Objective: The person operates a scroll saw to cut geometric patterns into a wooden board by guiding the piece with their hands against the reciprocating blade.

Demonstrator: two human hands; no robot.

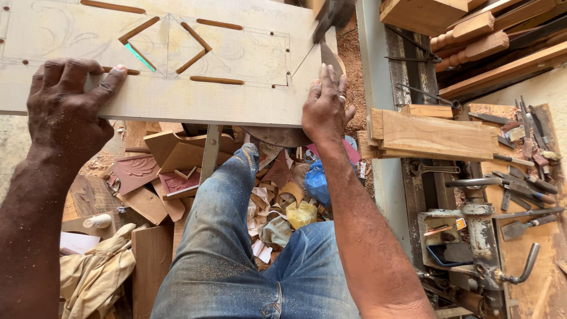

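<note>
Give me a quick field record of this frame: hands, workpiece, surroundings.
Left hand: pressed flat on the pale wooden panel, thumb by a slot
Right hand: flat on the panel's right end, ring on one finger
Panel: pencilled ornament, elongated slots cut through
Under panel: wood offcuts, blue bag
Right side: chisels on a bench, metal vise, stacked planks

Wood offcuts [155,177] and a blue bag [318,182] littering the floor; stacked planks [436,134], turned spindles [469,41], chisels [520,183] and a metal vise [481,236] at right
</note>
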